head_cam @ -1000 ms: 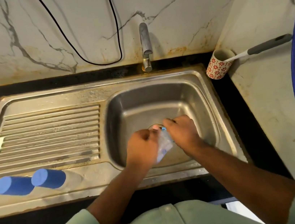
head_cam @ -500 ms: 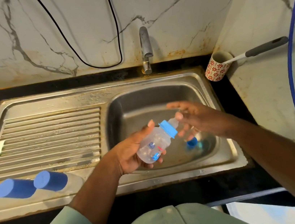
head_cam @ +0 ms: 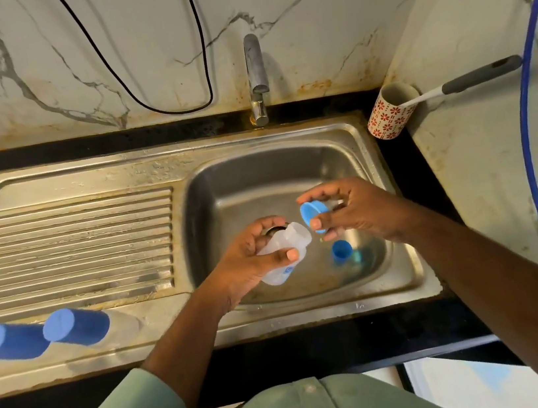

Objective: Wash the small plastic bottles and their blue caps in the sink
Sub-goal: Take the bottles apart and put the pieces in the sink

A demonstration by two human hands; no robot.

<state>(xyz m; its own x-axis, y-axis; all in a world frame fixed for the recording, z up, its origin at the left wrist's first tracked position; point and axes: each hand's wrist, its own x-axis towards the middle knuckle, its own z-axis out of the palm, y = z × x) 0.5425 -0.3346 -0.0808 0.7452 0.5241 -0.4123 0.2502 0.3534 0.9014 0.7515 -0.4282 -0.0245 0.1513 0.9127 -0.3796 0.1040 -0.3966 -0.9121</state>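
Open bottle [head_cam: 285,253]: a small translucent plastic one, uncapped, tilting with its mouth toward 1 o'clock, hanging over the sink basin [head_cam: 257,177].
Blue collar [head_cam: 312,213]: a light blue screw ring, sitting just off the bottle's mouth at 1 o'clock, open side facing left.
Loose cap [head_cam: 341,251]: darker blue, lying on the basin floor at 3 o'clock of the bottle.
Capped bottles [head_cam: 81,327]: two lying side by side on the drainboard's front edge, at 9 o'clock, blue caps pointing left.

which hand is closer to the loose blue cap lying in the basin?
Right. The right hand hovers just above the loose blue cap, holding a blue ring. The left hand grips the bottle, further to the cap's left.
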